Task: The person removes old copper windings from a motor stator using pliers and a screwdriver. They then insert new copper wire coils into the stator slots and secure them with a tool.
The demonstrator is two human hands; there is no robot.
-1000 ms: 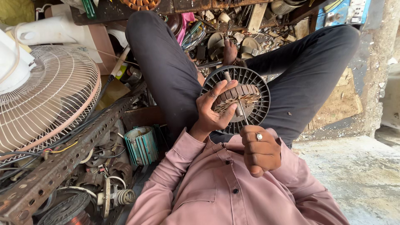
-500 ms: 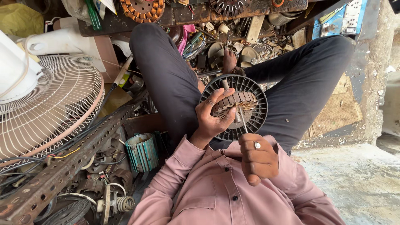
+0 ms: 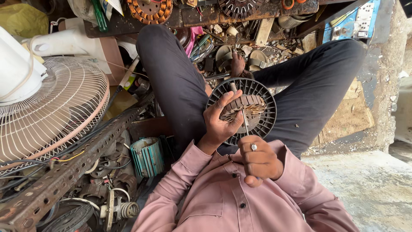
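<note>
Head view looks down on both hands at work in the person's lap. Left hand point(image 3: 223, 120) is clamped on a round motor core point(image 3: 244, 112), fingers curled over its upper rim and thumb pressed on the copper windings point(image 3: 245, 104). Right hand point(image 3: 259, 161), just below it, is closed in a fist round a thin screwdriver point(image 3: 244, 122), whose shaft rises to touch the core near its centre. The core rests between the knees, propped against dark trousers point(image 3: 180, 86).

Risk, as I judge it: the shaft is narrow and the core is steadied by one hand only, so a slip could drive the tip into the left thumb or scrape the windings. The core could also roll off the legs into the clutter.

Left of the hands stand a teal stator point(image 3: 148, 157), a perforated rusty bar point(image 3: 64, 176) and a white fan guard point(image 3: 47, 111). Beyond the core lies a heap of scrap parts point(image 3: 240, 51).
</note>
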